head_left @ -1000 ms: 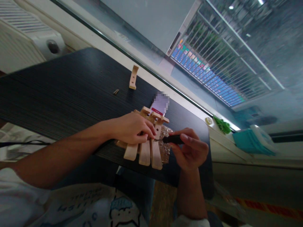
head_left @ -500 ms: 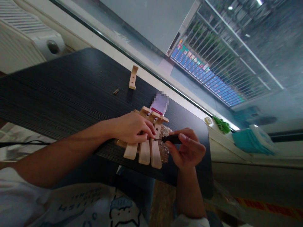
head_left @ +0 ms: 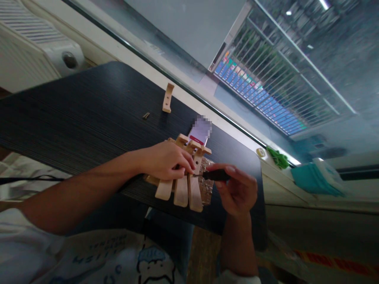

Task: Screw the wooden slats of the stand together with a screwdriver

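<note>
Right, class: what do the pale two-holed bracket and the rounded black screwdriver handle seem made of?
Pale two-holed bracket: probably smooth wood, given its light tan, dull surface. Rounded black screwdriver handle: perhaps matte plastic or rubber, being dark without bright highlights.

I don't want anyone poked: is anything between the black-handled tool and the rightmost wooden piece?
Nothing visible blocks the black-handled tool in the right grip: its thin shaft reaches over the rightmost wooden piece. The left grip is close beside the tip. Whether the tip touches wood is too small to tell.
</note>
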Available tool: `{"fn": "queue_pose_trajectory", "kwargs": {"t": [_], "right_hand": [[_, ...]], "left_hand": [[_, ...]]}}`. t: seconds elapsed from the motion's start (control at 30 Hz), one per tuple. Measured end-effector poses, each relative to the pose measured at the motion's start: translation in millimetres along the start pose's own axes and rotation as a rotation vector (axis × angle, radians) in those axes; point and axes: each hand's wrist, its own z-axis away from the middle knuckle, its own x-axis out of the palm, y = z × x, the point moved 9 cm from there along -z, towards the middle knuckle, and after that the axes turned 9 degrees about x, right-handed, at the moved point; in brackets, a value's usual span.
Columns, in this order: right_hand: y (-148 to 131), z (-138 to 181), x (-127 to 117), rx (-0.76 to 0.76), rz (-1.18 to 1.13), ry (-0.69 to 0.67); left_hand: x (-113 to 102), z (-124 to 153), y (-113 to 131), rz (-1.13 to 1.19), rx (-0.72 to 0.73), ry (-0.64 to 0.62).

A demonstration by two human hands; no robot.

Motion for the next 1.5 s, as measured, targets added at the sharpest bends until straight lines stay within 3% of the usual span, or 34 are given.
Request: {"fn": "queue_pose_trajectory", "kwargs": {"t": [0.43, 1.1, 1.5], "right_hand": [[-1.4, -1.2, -1.6, -0.069, 0.040, 0.008], [-7.9, -1.6, -4.2, -0.154, 0.141, 0.149], [-12.6, -3.1, -1.2, -0.166, 0.133, 0.080]], "left_hand": [[3.0, -0.1, -1.5, 0.018, -0.007, -0.024], [4.6, 1.6, -3.2, 0.035, 0.003, -0.017], [2.9, 0.2, 0.4, 0.025, 0.023, -0.037]]}}
